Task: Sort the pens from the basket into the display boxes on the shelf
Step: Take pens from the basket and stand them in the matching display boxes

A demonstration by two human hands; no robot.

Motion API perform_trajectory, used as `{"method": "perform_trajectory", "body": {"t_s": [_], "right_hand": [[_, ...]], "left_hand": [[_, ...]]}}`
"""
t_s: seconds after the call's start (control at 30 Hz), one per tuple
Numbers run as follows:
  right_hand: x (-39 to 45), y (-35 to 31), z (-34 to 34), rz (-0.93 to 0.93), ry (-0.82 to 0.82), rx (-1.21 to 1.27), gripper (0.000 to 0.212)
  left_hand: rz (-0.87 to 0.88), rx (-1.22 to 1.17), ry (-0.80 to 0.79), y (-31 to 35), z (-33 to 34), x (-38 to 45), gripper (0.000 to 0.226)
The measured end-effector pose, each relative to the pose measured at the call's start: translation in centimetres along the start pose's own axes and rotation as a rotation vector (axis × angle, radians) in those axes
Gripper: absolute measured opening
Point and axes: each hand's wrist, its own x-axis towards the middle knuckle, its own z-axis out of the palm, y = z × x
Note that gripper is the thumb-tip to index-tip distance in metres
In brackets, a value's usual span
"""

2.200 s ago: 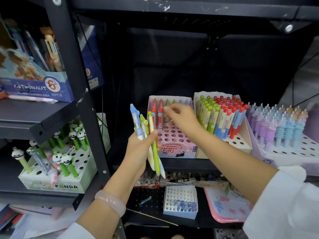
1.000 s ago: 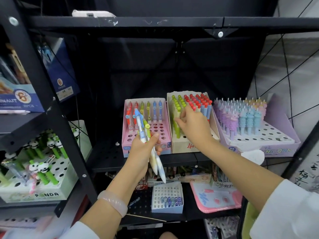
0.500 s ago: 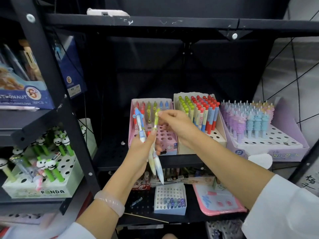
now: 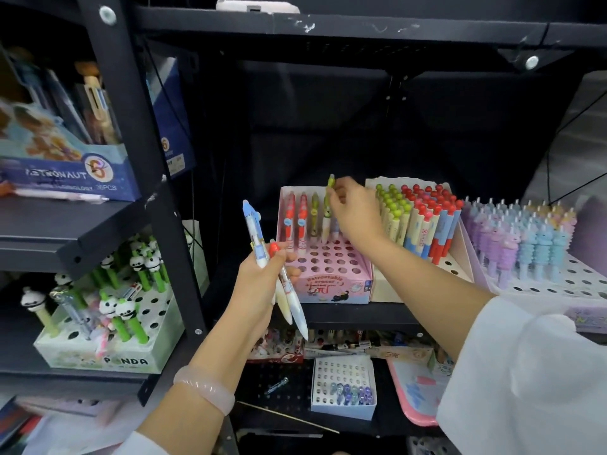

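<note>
While left hand (image 4: 259, 284) grips pens (image 4: 289, 290), right-hand fingers (image 4: 338, 195) pinch green pen (image 4: 328, 205) above pink box (image 4: 325, 267).

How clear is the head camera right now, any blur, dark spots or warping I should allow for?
Head view: the right hand and the green pen it pinches are slightly motion-blurred; the left hand and its pens look sharper. The back of the shelf is in deep shadow. Wide-angle warping bends the frame post, and edge detail is soft.

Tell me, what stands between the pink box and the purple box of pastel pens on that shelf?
In the head view, a cream box packed with green-topped and red-topped pens stands between the pink box and the purple box.
</note>
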Motion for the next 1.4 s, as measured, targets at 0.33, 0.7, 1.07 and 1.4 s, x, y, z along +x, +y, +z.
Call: {"method": "perform_trajectory", "body": {"t_s": [0.33, 0.7, 1.07, 1.4], "right_hand": [[0.1, 2.4, 1.8, 0.029, -0.147, -0.093, 0.027], [-2.8, 0.1, -0.1, 0.111, -0.254, 0.257, 0.01], [-4.2, -0.4, -3.3, 0.351, -0.583, 0.679, 0.018], [-4.4, -1.5, -2.3, 0.451, -0.486, 0.733, 0.017]], "left_hand": [[0.002, -0.071, -0.03, -0.5, -1.2, 0.3, 0.014], [0.019, -0.047, -0.034, -0.8, -0.1, 0.3, 0.007], [-0.01, 0.018, -0.124, -1.1, 2.8, -1.3, 0.016], [0.029, 0.16, 0.014, -1.0, 1.6, -1.4, 0.013]]}}
